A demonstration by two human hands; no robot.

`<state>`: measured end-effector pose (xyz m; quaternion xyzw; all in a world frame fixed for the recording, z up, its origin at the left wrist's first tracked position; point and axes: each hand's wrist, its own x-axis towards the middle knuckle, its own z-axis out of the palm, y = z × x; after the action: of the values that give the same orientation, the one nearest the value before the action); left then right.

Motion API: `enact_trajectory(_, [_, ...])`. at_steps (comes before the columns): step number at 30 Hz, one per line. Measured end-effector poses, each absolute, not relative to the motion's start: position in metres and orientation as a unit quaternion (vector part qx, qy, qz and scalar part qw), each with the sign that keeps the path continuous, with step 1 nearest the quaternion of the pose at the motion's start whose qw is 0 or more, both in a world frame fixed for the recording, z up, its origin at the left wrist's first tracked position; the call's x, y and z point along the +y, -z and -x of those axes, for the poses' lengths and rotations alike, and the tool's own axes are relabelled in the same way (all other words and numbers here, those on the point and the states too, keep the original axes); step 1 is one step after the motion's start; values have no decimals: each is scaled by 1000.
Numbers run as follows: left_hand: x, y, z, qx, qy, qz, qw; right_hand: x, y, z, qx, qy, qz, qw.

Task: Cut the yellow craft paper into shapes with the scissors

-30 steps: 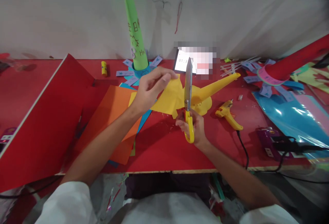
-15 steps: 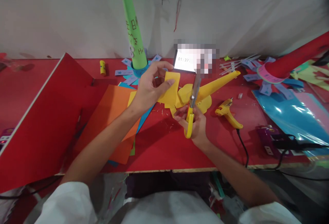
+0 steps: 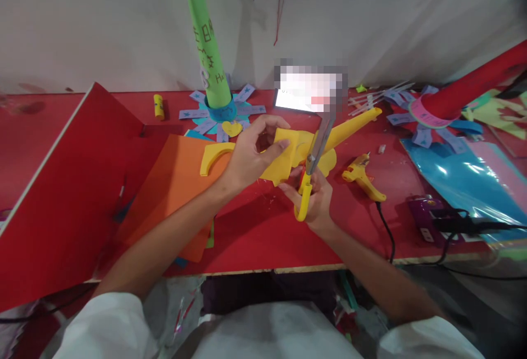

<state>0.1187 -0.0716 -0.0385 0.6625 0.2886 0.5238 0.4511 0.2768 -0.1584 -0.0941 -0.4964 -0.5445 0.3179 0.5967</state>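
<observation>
Yellow bent paper piece [image 3: 284, 153] is between the hands above the red tabletop [image 3: 263, 238], its edge pinched by the left hand [image 3: 252, 153], while the right hand [image 3: 319, 198] holds yellow-handled metal scissors [image 3: 312, 162]; whether its fingertips also grip the paper, I cannot tell. Trimming or adjusting the paper seems the step in hand, and any next cut calls for angling the blades clear of the fingers. Counted: one held piece, one pair of scissors, one yellow tapered cone [image 3: 354, 126], one yellow glue gun [image 3: 365, 179], two rolled tubes, green [image 3: 208, 51] and red [image 3: 480, 79].
</observation>
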Motion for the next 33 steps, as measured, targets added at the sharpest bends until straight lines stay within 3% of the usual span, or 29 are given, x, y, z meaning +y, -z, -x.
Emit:
enact_trajectory(21, [-73,42,-122,283,-536,-659,446,-159,101,-274,-542,-247,522,611])
enact_trajectory(29, [-70,44,-113,230,-386,-722,526,-155,97,-279,-526,-213,553,610])
enact_trajectory(33, [-71,42,-114,249,-376,-698,556,-154,98,-282,-523,-221,559,605])
